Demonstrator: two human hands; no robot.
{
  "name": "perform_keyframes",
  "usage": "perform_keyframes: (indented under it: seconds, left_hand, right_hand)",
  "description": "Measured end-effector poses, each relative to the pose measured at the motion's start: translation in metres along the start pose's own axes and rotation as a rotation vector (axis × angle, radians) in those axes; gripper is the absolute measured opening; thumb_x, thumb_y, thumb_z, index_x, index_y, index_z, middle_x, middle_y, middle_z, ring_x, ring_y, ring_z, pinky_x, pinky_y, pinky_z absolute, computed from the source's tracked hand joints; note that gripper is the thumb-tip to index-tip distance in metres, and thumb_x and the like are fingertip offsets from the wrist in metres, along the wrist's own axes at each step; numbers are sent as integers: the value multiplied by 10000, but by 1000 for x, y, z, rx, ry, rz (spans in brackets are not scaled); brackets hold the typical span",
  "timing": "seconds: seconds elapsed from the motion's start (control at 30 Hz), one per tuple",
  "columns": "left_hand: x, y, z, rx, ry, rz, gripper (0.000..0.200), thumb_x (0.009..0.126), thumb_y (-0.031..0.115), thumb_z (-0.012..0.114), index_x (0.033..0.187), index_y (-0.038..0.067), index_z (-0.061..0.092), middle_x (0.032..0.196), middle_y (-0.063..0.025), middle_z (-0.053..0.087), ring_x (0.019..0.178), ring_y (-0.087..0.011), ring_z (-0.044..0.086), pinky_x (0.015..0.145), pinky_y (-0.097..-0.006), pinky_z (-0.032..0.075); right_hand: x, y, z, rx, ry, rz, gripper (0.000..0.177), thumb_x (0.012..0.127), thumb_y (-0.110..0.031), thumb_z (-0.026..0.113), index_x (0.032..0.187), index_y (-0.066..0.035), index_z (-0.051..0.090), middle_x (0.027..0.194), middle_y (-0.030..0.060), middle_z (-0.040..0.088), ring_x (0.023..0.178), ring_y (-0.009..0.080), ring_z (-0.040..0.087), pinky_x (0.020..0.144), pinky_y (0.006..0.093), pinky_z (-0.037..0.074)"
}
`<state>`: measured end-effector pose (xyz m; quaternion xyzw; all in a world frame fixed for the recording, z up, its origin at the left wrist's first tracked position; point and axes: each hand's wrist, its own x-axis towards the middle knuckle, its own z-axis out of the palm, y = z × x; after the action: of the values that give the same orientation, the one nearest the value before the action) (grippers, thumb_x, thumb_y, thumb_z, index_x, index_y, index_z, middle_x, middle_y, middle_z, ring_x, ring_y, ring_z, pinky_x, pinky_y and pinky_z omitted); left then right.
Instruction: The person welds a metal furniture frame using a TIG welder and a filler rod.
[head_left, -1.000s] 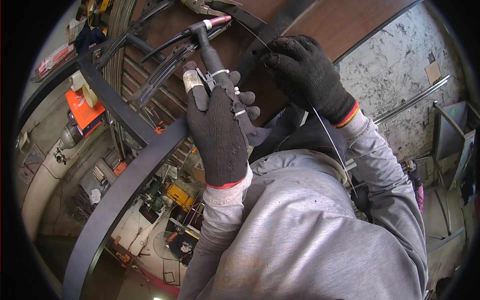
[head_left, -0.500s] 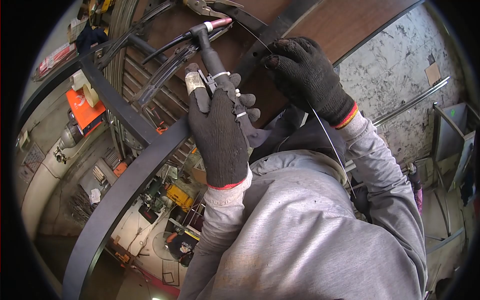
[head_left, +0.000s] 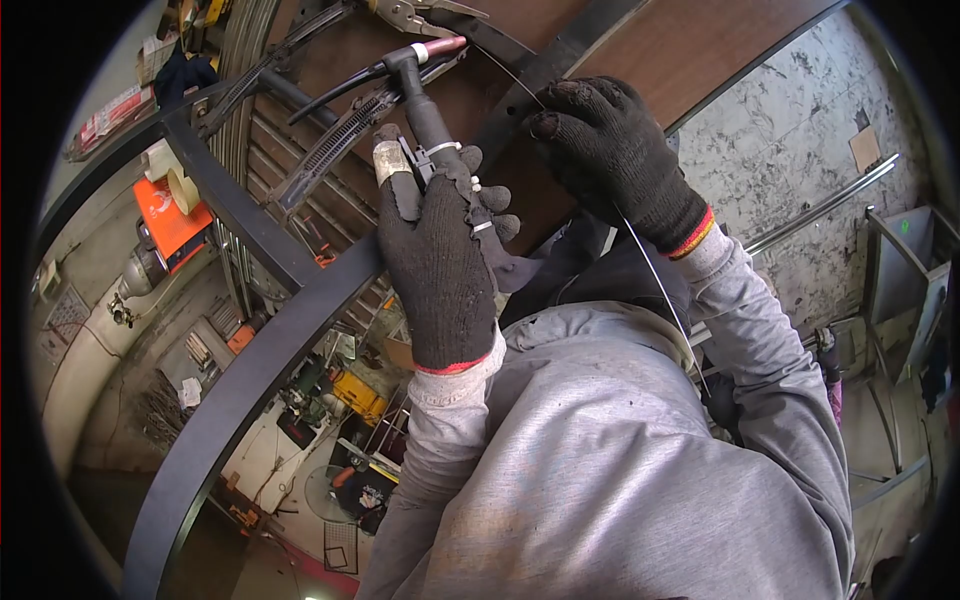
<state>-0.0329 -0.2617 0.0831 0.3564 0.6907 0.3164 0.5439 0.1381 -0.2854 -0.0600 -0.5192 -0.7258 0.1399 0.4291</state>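
Observation:
Near the centre, my left hand (head_left: 435, 265), in a dark knitted glove with tape round one fingertip, is closed on a welding torch (head_left: 430, 120). The torch's pinkish nozzle (head_left: 443, 46) points right, close to a dark metal bar. To the right, my right hand (head_left: 620, 155), in a similar glove, pinches a thin metal rod (head_left: 655, 275). One end of the rod reaches up left near the nozzle; the other runs down past my sleeve. Locking pliers (head_left: 405, 15) sit at the top edge, by the dark bar.
A dark curved metal frame (head_left: 240, 385) sweeps across the left. Brown panels (head_left: 690, 50) lie at the top. An orange machine (head_left: 170, 215) stands left. At lower left another person (head_left: 360, 490) is beside a round fan. A shiny tube (head_left: 830, 200) lies right.
The view has shifted very slightly. Both hands, the torch and the rod hold nearly the same positions.

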Motion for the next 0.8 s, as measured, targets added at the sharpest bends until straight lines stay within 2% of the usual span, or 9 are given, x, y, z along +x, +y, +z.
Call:
perform_keyframes:
  seconds: [0.23,0.3,0.33,0.4,0.43,0.53,0.8]
  left_hand:
    - [2,-1,-3,6,-7,-45,347,1038,135,590,1335,-36,530,1147,-163,717,789,-204,744,602,-327,655]
    - [-2,5,7,88,56,5,337,1042,139,587,1330,-31,543,1129,-160,725,790,-201,745,606,-325,655]
    - [-6,12,6,-7,22,-103,327,1045,143,589,1322,-27,550,1137,-164,728,790,-201,748,601,-325,651]
    - [-1,-5,-1,-41,7,30,332,1047,145,590,1328,-27,550,1146,-170,730,778,-204,748,601,-327,646]
    - [-4,2,-3,-25,-38,-42,319,1046,139,588,1311,-35,559,1141,-180,732,751,-207,744,591,-327,643]
    - [1,-3,-3,-12,22,-24,299,1047,141,583,1281,-45,572,1119,-186,734,725,-208,739,580,-326,637]
    - [0,0,3,-9,34,5,300,1046,140,577,1274,-54,575,1115,-180,732,717,-201,731,581,-319,636]
  right_hand:
    - [2,-2,-2,20,-10,6,330,890,-233,776,1194,-117,722,1268,132,683,1182,377,660,1048,520,508]
    - [3,-2,-3,28,-8,4,329,888,-234,776,1191,-117,722,1263,129,685,1178,377,661,1041,518,512]
    - [4,-2,-3,15,-9,3,332,880,-230,777,1188,-118,722,1255,127,686,1167,374,664,1029,512,517]
    - [3,-1,-2,2,-6,0,349,866,-226,781,1192,-120,720,1243,126,686,1161,372,665,1020,506,519]
    - [3,-1,-2,-4,-9,-3,352,865,-229,782,1194,-123,719,1248,128,684,1162,372,663,1021,506,517]
    - [4,-2,-3,-2,-16,1,356,866,-234,785,1199,-125,719,1266,135,679,1172,374,660,1030,507,515]
    - [0,3,0,1,-51,16,374,868,-232,787,1217,-117,717,1308,149,670,1221,390,650,1074,523,498]
